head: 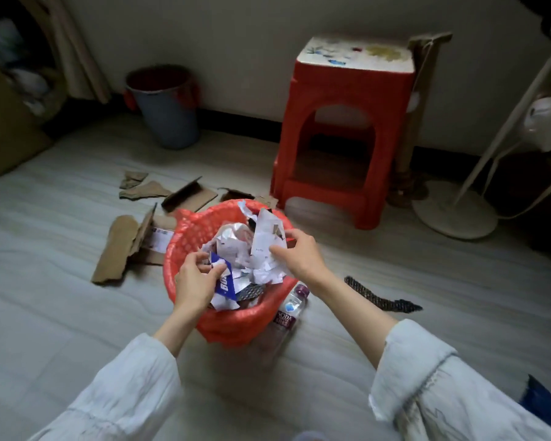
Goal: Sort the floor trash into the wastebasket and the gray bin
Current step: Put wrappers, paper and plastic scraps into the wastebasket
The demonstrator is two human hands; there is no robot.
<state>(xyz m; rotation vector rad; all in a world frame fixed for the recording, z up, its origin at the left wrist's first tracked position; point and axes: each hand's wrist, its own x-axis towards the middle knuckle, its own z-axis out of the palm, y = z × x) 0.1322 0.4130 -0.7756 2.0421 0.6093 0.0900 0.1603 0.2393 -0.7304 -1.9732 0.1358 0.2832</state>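
Note:
A red mesh wastebasket (188, 232) lined with a red bag stands on the floor in front of me, full of crumpled paper and wrappers. Over its near left rim, my left hand (195, 280) pinches a blue and white wrapper (224, 283). My right hand (299, 254) grips white crumpled paper (264, 240) above the basket's right side. The gray bin (169, 119) with red handles stands by the far wall. Torn cardboard pieces (121, 246) lie left of and behind the basket. A clear soda bottle (288, 310) lies against the basket's right side.
A red plastic stool (347, 128) stands right of center by the wall. A white fan base (455, 211) sits further right. A dark patterned strip (379, 297) lies on the floor at right. A large cardboard box (4, 122) stands at far left.

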